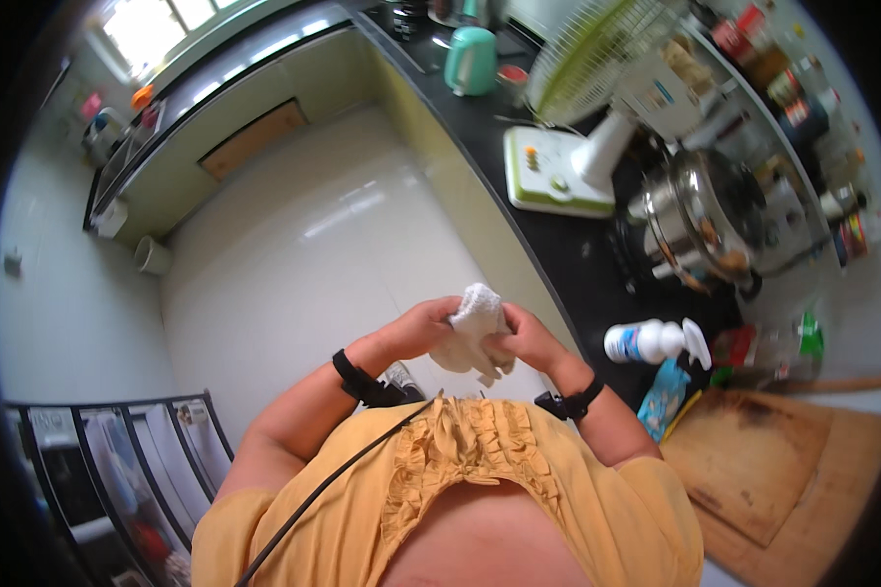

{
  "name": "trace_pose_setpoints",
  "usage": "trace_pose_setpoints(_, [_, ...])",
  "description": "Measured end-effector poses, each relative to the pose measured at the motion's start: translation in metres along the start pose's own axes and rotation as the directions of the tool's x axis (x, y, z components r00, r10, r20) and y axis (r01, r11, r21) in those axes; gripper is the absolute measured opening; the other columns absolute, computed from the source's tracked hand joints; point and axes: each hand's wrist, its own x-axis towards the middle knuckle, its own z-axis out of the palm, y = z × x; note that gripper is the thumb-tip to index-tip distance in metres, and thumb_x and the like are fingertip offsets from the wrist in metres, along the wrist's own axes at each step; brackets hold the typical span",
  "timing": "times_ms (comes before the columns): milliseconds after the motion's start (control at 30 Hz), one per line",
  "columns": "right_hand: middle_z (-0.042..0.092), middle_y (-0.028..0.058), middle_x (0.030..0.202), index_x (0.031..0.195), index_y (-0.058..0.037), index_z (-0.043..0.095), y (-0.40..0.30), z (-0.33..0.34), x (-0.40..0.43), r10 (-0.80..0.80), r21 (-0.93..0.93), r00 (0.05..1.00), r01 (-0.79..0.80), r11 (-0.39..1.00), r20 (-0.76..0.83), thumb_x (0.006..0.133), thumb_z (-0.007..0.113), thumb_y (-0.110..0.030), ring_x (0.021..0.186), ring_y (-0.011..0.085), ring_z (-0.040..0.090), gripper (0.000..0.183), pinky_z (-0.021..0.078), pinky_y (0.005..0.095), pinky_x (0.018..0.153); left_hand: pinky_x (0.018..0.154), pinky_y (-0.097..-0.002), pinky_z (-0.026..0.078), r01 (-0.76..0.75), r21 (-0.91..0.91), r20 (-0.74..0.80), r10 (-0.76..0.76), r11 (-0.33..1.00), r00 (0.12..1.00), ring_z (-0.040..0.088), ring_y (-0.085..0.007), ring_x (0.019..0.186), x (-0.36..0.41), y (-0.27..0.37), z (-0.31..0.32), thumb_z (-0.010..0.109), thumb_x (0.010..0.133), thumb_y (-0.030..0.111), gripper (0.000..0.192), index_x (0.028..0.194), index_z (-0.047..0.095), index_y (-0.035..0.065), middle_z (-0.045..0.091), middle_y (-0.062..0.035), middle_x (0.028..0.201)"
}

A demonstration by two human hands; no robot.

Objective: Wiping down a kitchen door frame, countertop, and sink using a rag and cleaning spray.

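A white cloth (pixel 477 323), bunched up, hangs between my two hands in front of my chest. My left hand (pixel 427 326) grips its left side, with the fingers partly hidden by the fabric. On the other side, my right hand (pixel 530 339) pinches the cloth between thumb and fingers. The lower part of the cloth dangles in loose folds and looks a little yellowish. A white spray bottle (pixel 642 341) lies on its side on the black countertop, to the right of my right hand.
The black countertop (pixel 550 249) runs along the right, bearing a white-green electric fan (pixel 558 172), a steel pot (pixel 694 220), a mint-green kettle (pixel 471 62), a blue packet (pixel 664 392) and a wooden cutting board (pixel 756 462). A black metal rack (pixel 125 403) stands at lower left.
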Motion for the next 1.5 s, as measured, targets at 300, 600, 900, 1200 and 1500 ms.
trace_pose_setpoints(300, [0.067,0.0037,0.114,0.126,-0.0017,0.059,-0.041,0.033,0.097,-0.047,-0.11,0.998,0.041,0.993,-0.05,0.085,0.075,-0.01,0.101,0.0119,0.063,0.044,0.0521,0.0291,0.088,0.101,-0.0282,0.045,0.041,-0.008,-0.223,-0.042,0.999,0.974,0.057,-0.0132,0.115,-0.06,0.019,-0.108,0.051,0.086,-0.01,0.051,0.134,0.057,0.0017,0.064,-0.0038,0.122])
trace_pose_setpoints(600, [0.061,0.0124,0.129,0.133,-0.0024,0.058,-0.042,0.104,0.23,-0.221,-0.703,0.974,0.126,0.7,-0.045,0.092,0.071,-0.023,0.112,0.0187,0.06,0.048,0.051,0.0332,0.094,0.099,-0.0274,0.045,-0.049,-0.033,-0.375,0.033,0.998,0.927,0.058,-0.0133,0.113,-0.134,0.038,-0.21,0.049,0.082,-0.008,0.056,0.137,0.055,0.0016,0.063,-0.004,0.122])
trace_pose_setpoints(900, [0.055,0.01,0.14,0.145,-0.0018,0.046,-0.052,0.213,0.349,0.131,-0.232,0.813,0.006,0.973,0.567,0.092,0.063,-0.016,0.128,0.018,0.051,0.057,0.0385,0.0352,0.112,0.096,-0.0303,0.048,-0.026,0.038,-0.56,0.043,0.999,0.827,0.06,-0.0152,0.11,-0.194,0.018,-0.271,0.05,0.085,0.0,0.054,0.139,0.053,0.002,0.064,-0.0079,0.118])
trace_pose_setpoints(1200, [0.059,0.0089,0.133,0.139,-0.003,0.049,-0.06,0.267,0.479,0.267,-0.278,0.583,-0.073,0.958,0.767,0.093,0.06,-0.03,0.121,0.0183,0.054,0.054,0.0408,0.035,0.108,0.111,-0.0311,0.036,-0.104,-0.211,-0.443,0.0,0.972,0.897,0.044,-0.014,0.131,-0.214,0.022,-0.368,0.059,0.097,0.015,0.067,0.155,0.029,-0.0019,0.046,-0.008,0.147])
trace_pose_setpoints(1500, [0.065,0.0122,0.123,0.125,-0.0029,0.061,-0.102,0.228,0.636,0.193,-0.43,0.702,0.177,0.885,0.686,0.093,0.058,-0.03,0.113,0.0215,0.06,0.042,0.0469,0.0364,0.099,0.114,-0.0332,0.034,0.106,0.095,-0.341,-0.068,0.99,0.938,0.037,-0.0215,0.139,-0.127,0.062,-0.533,0.062,0.097,0.027,0.082,0.159,0.016,-0.0002,0.039,-0.0135,0.154])
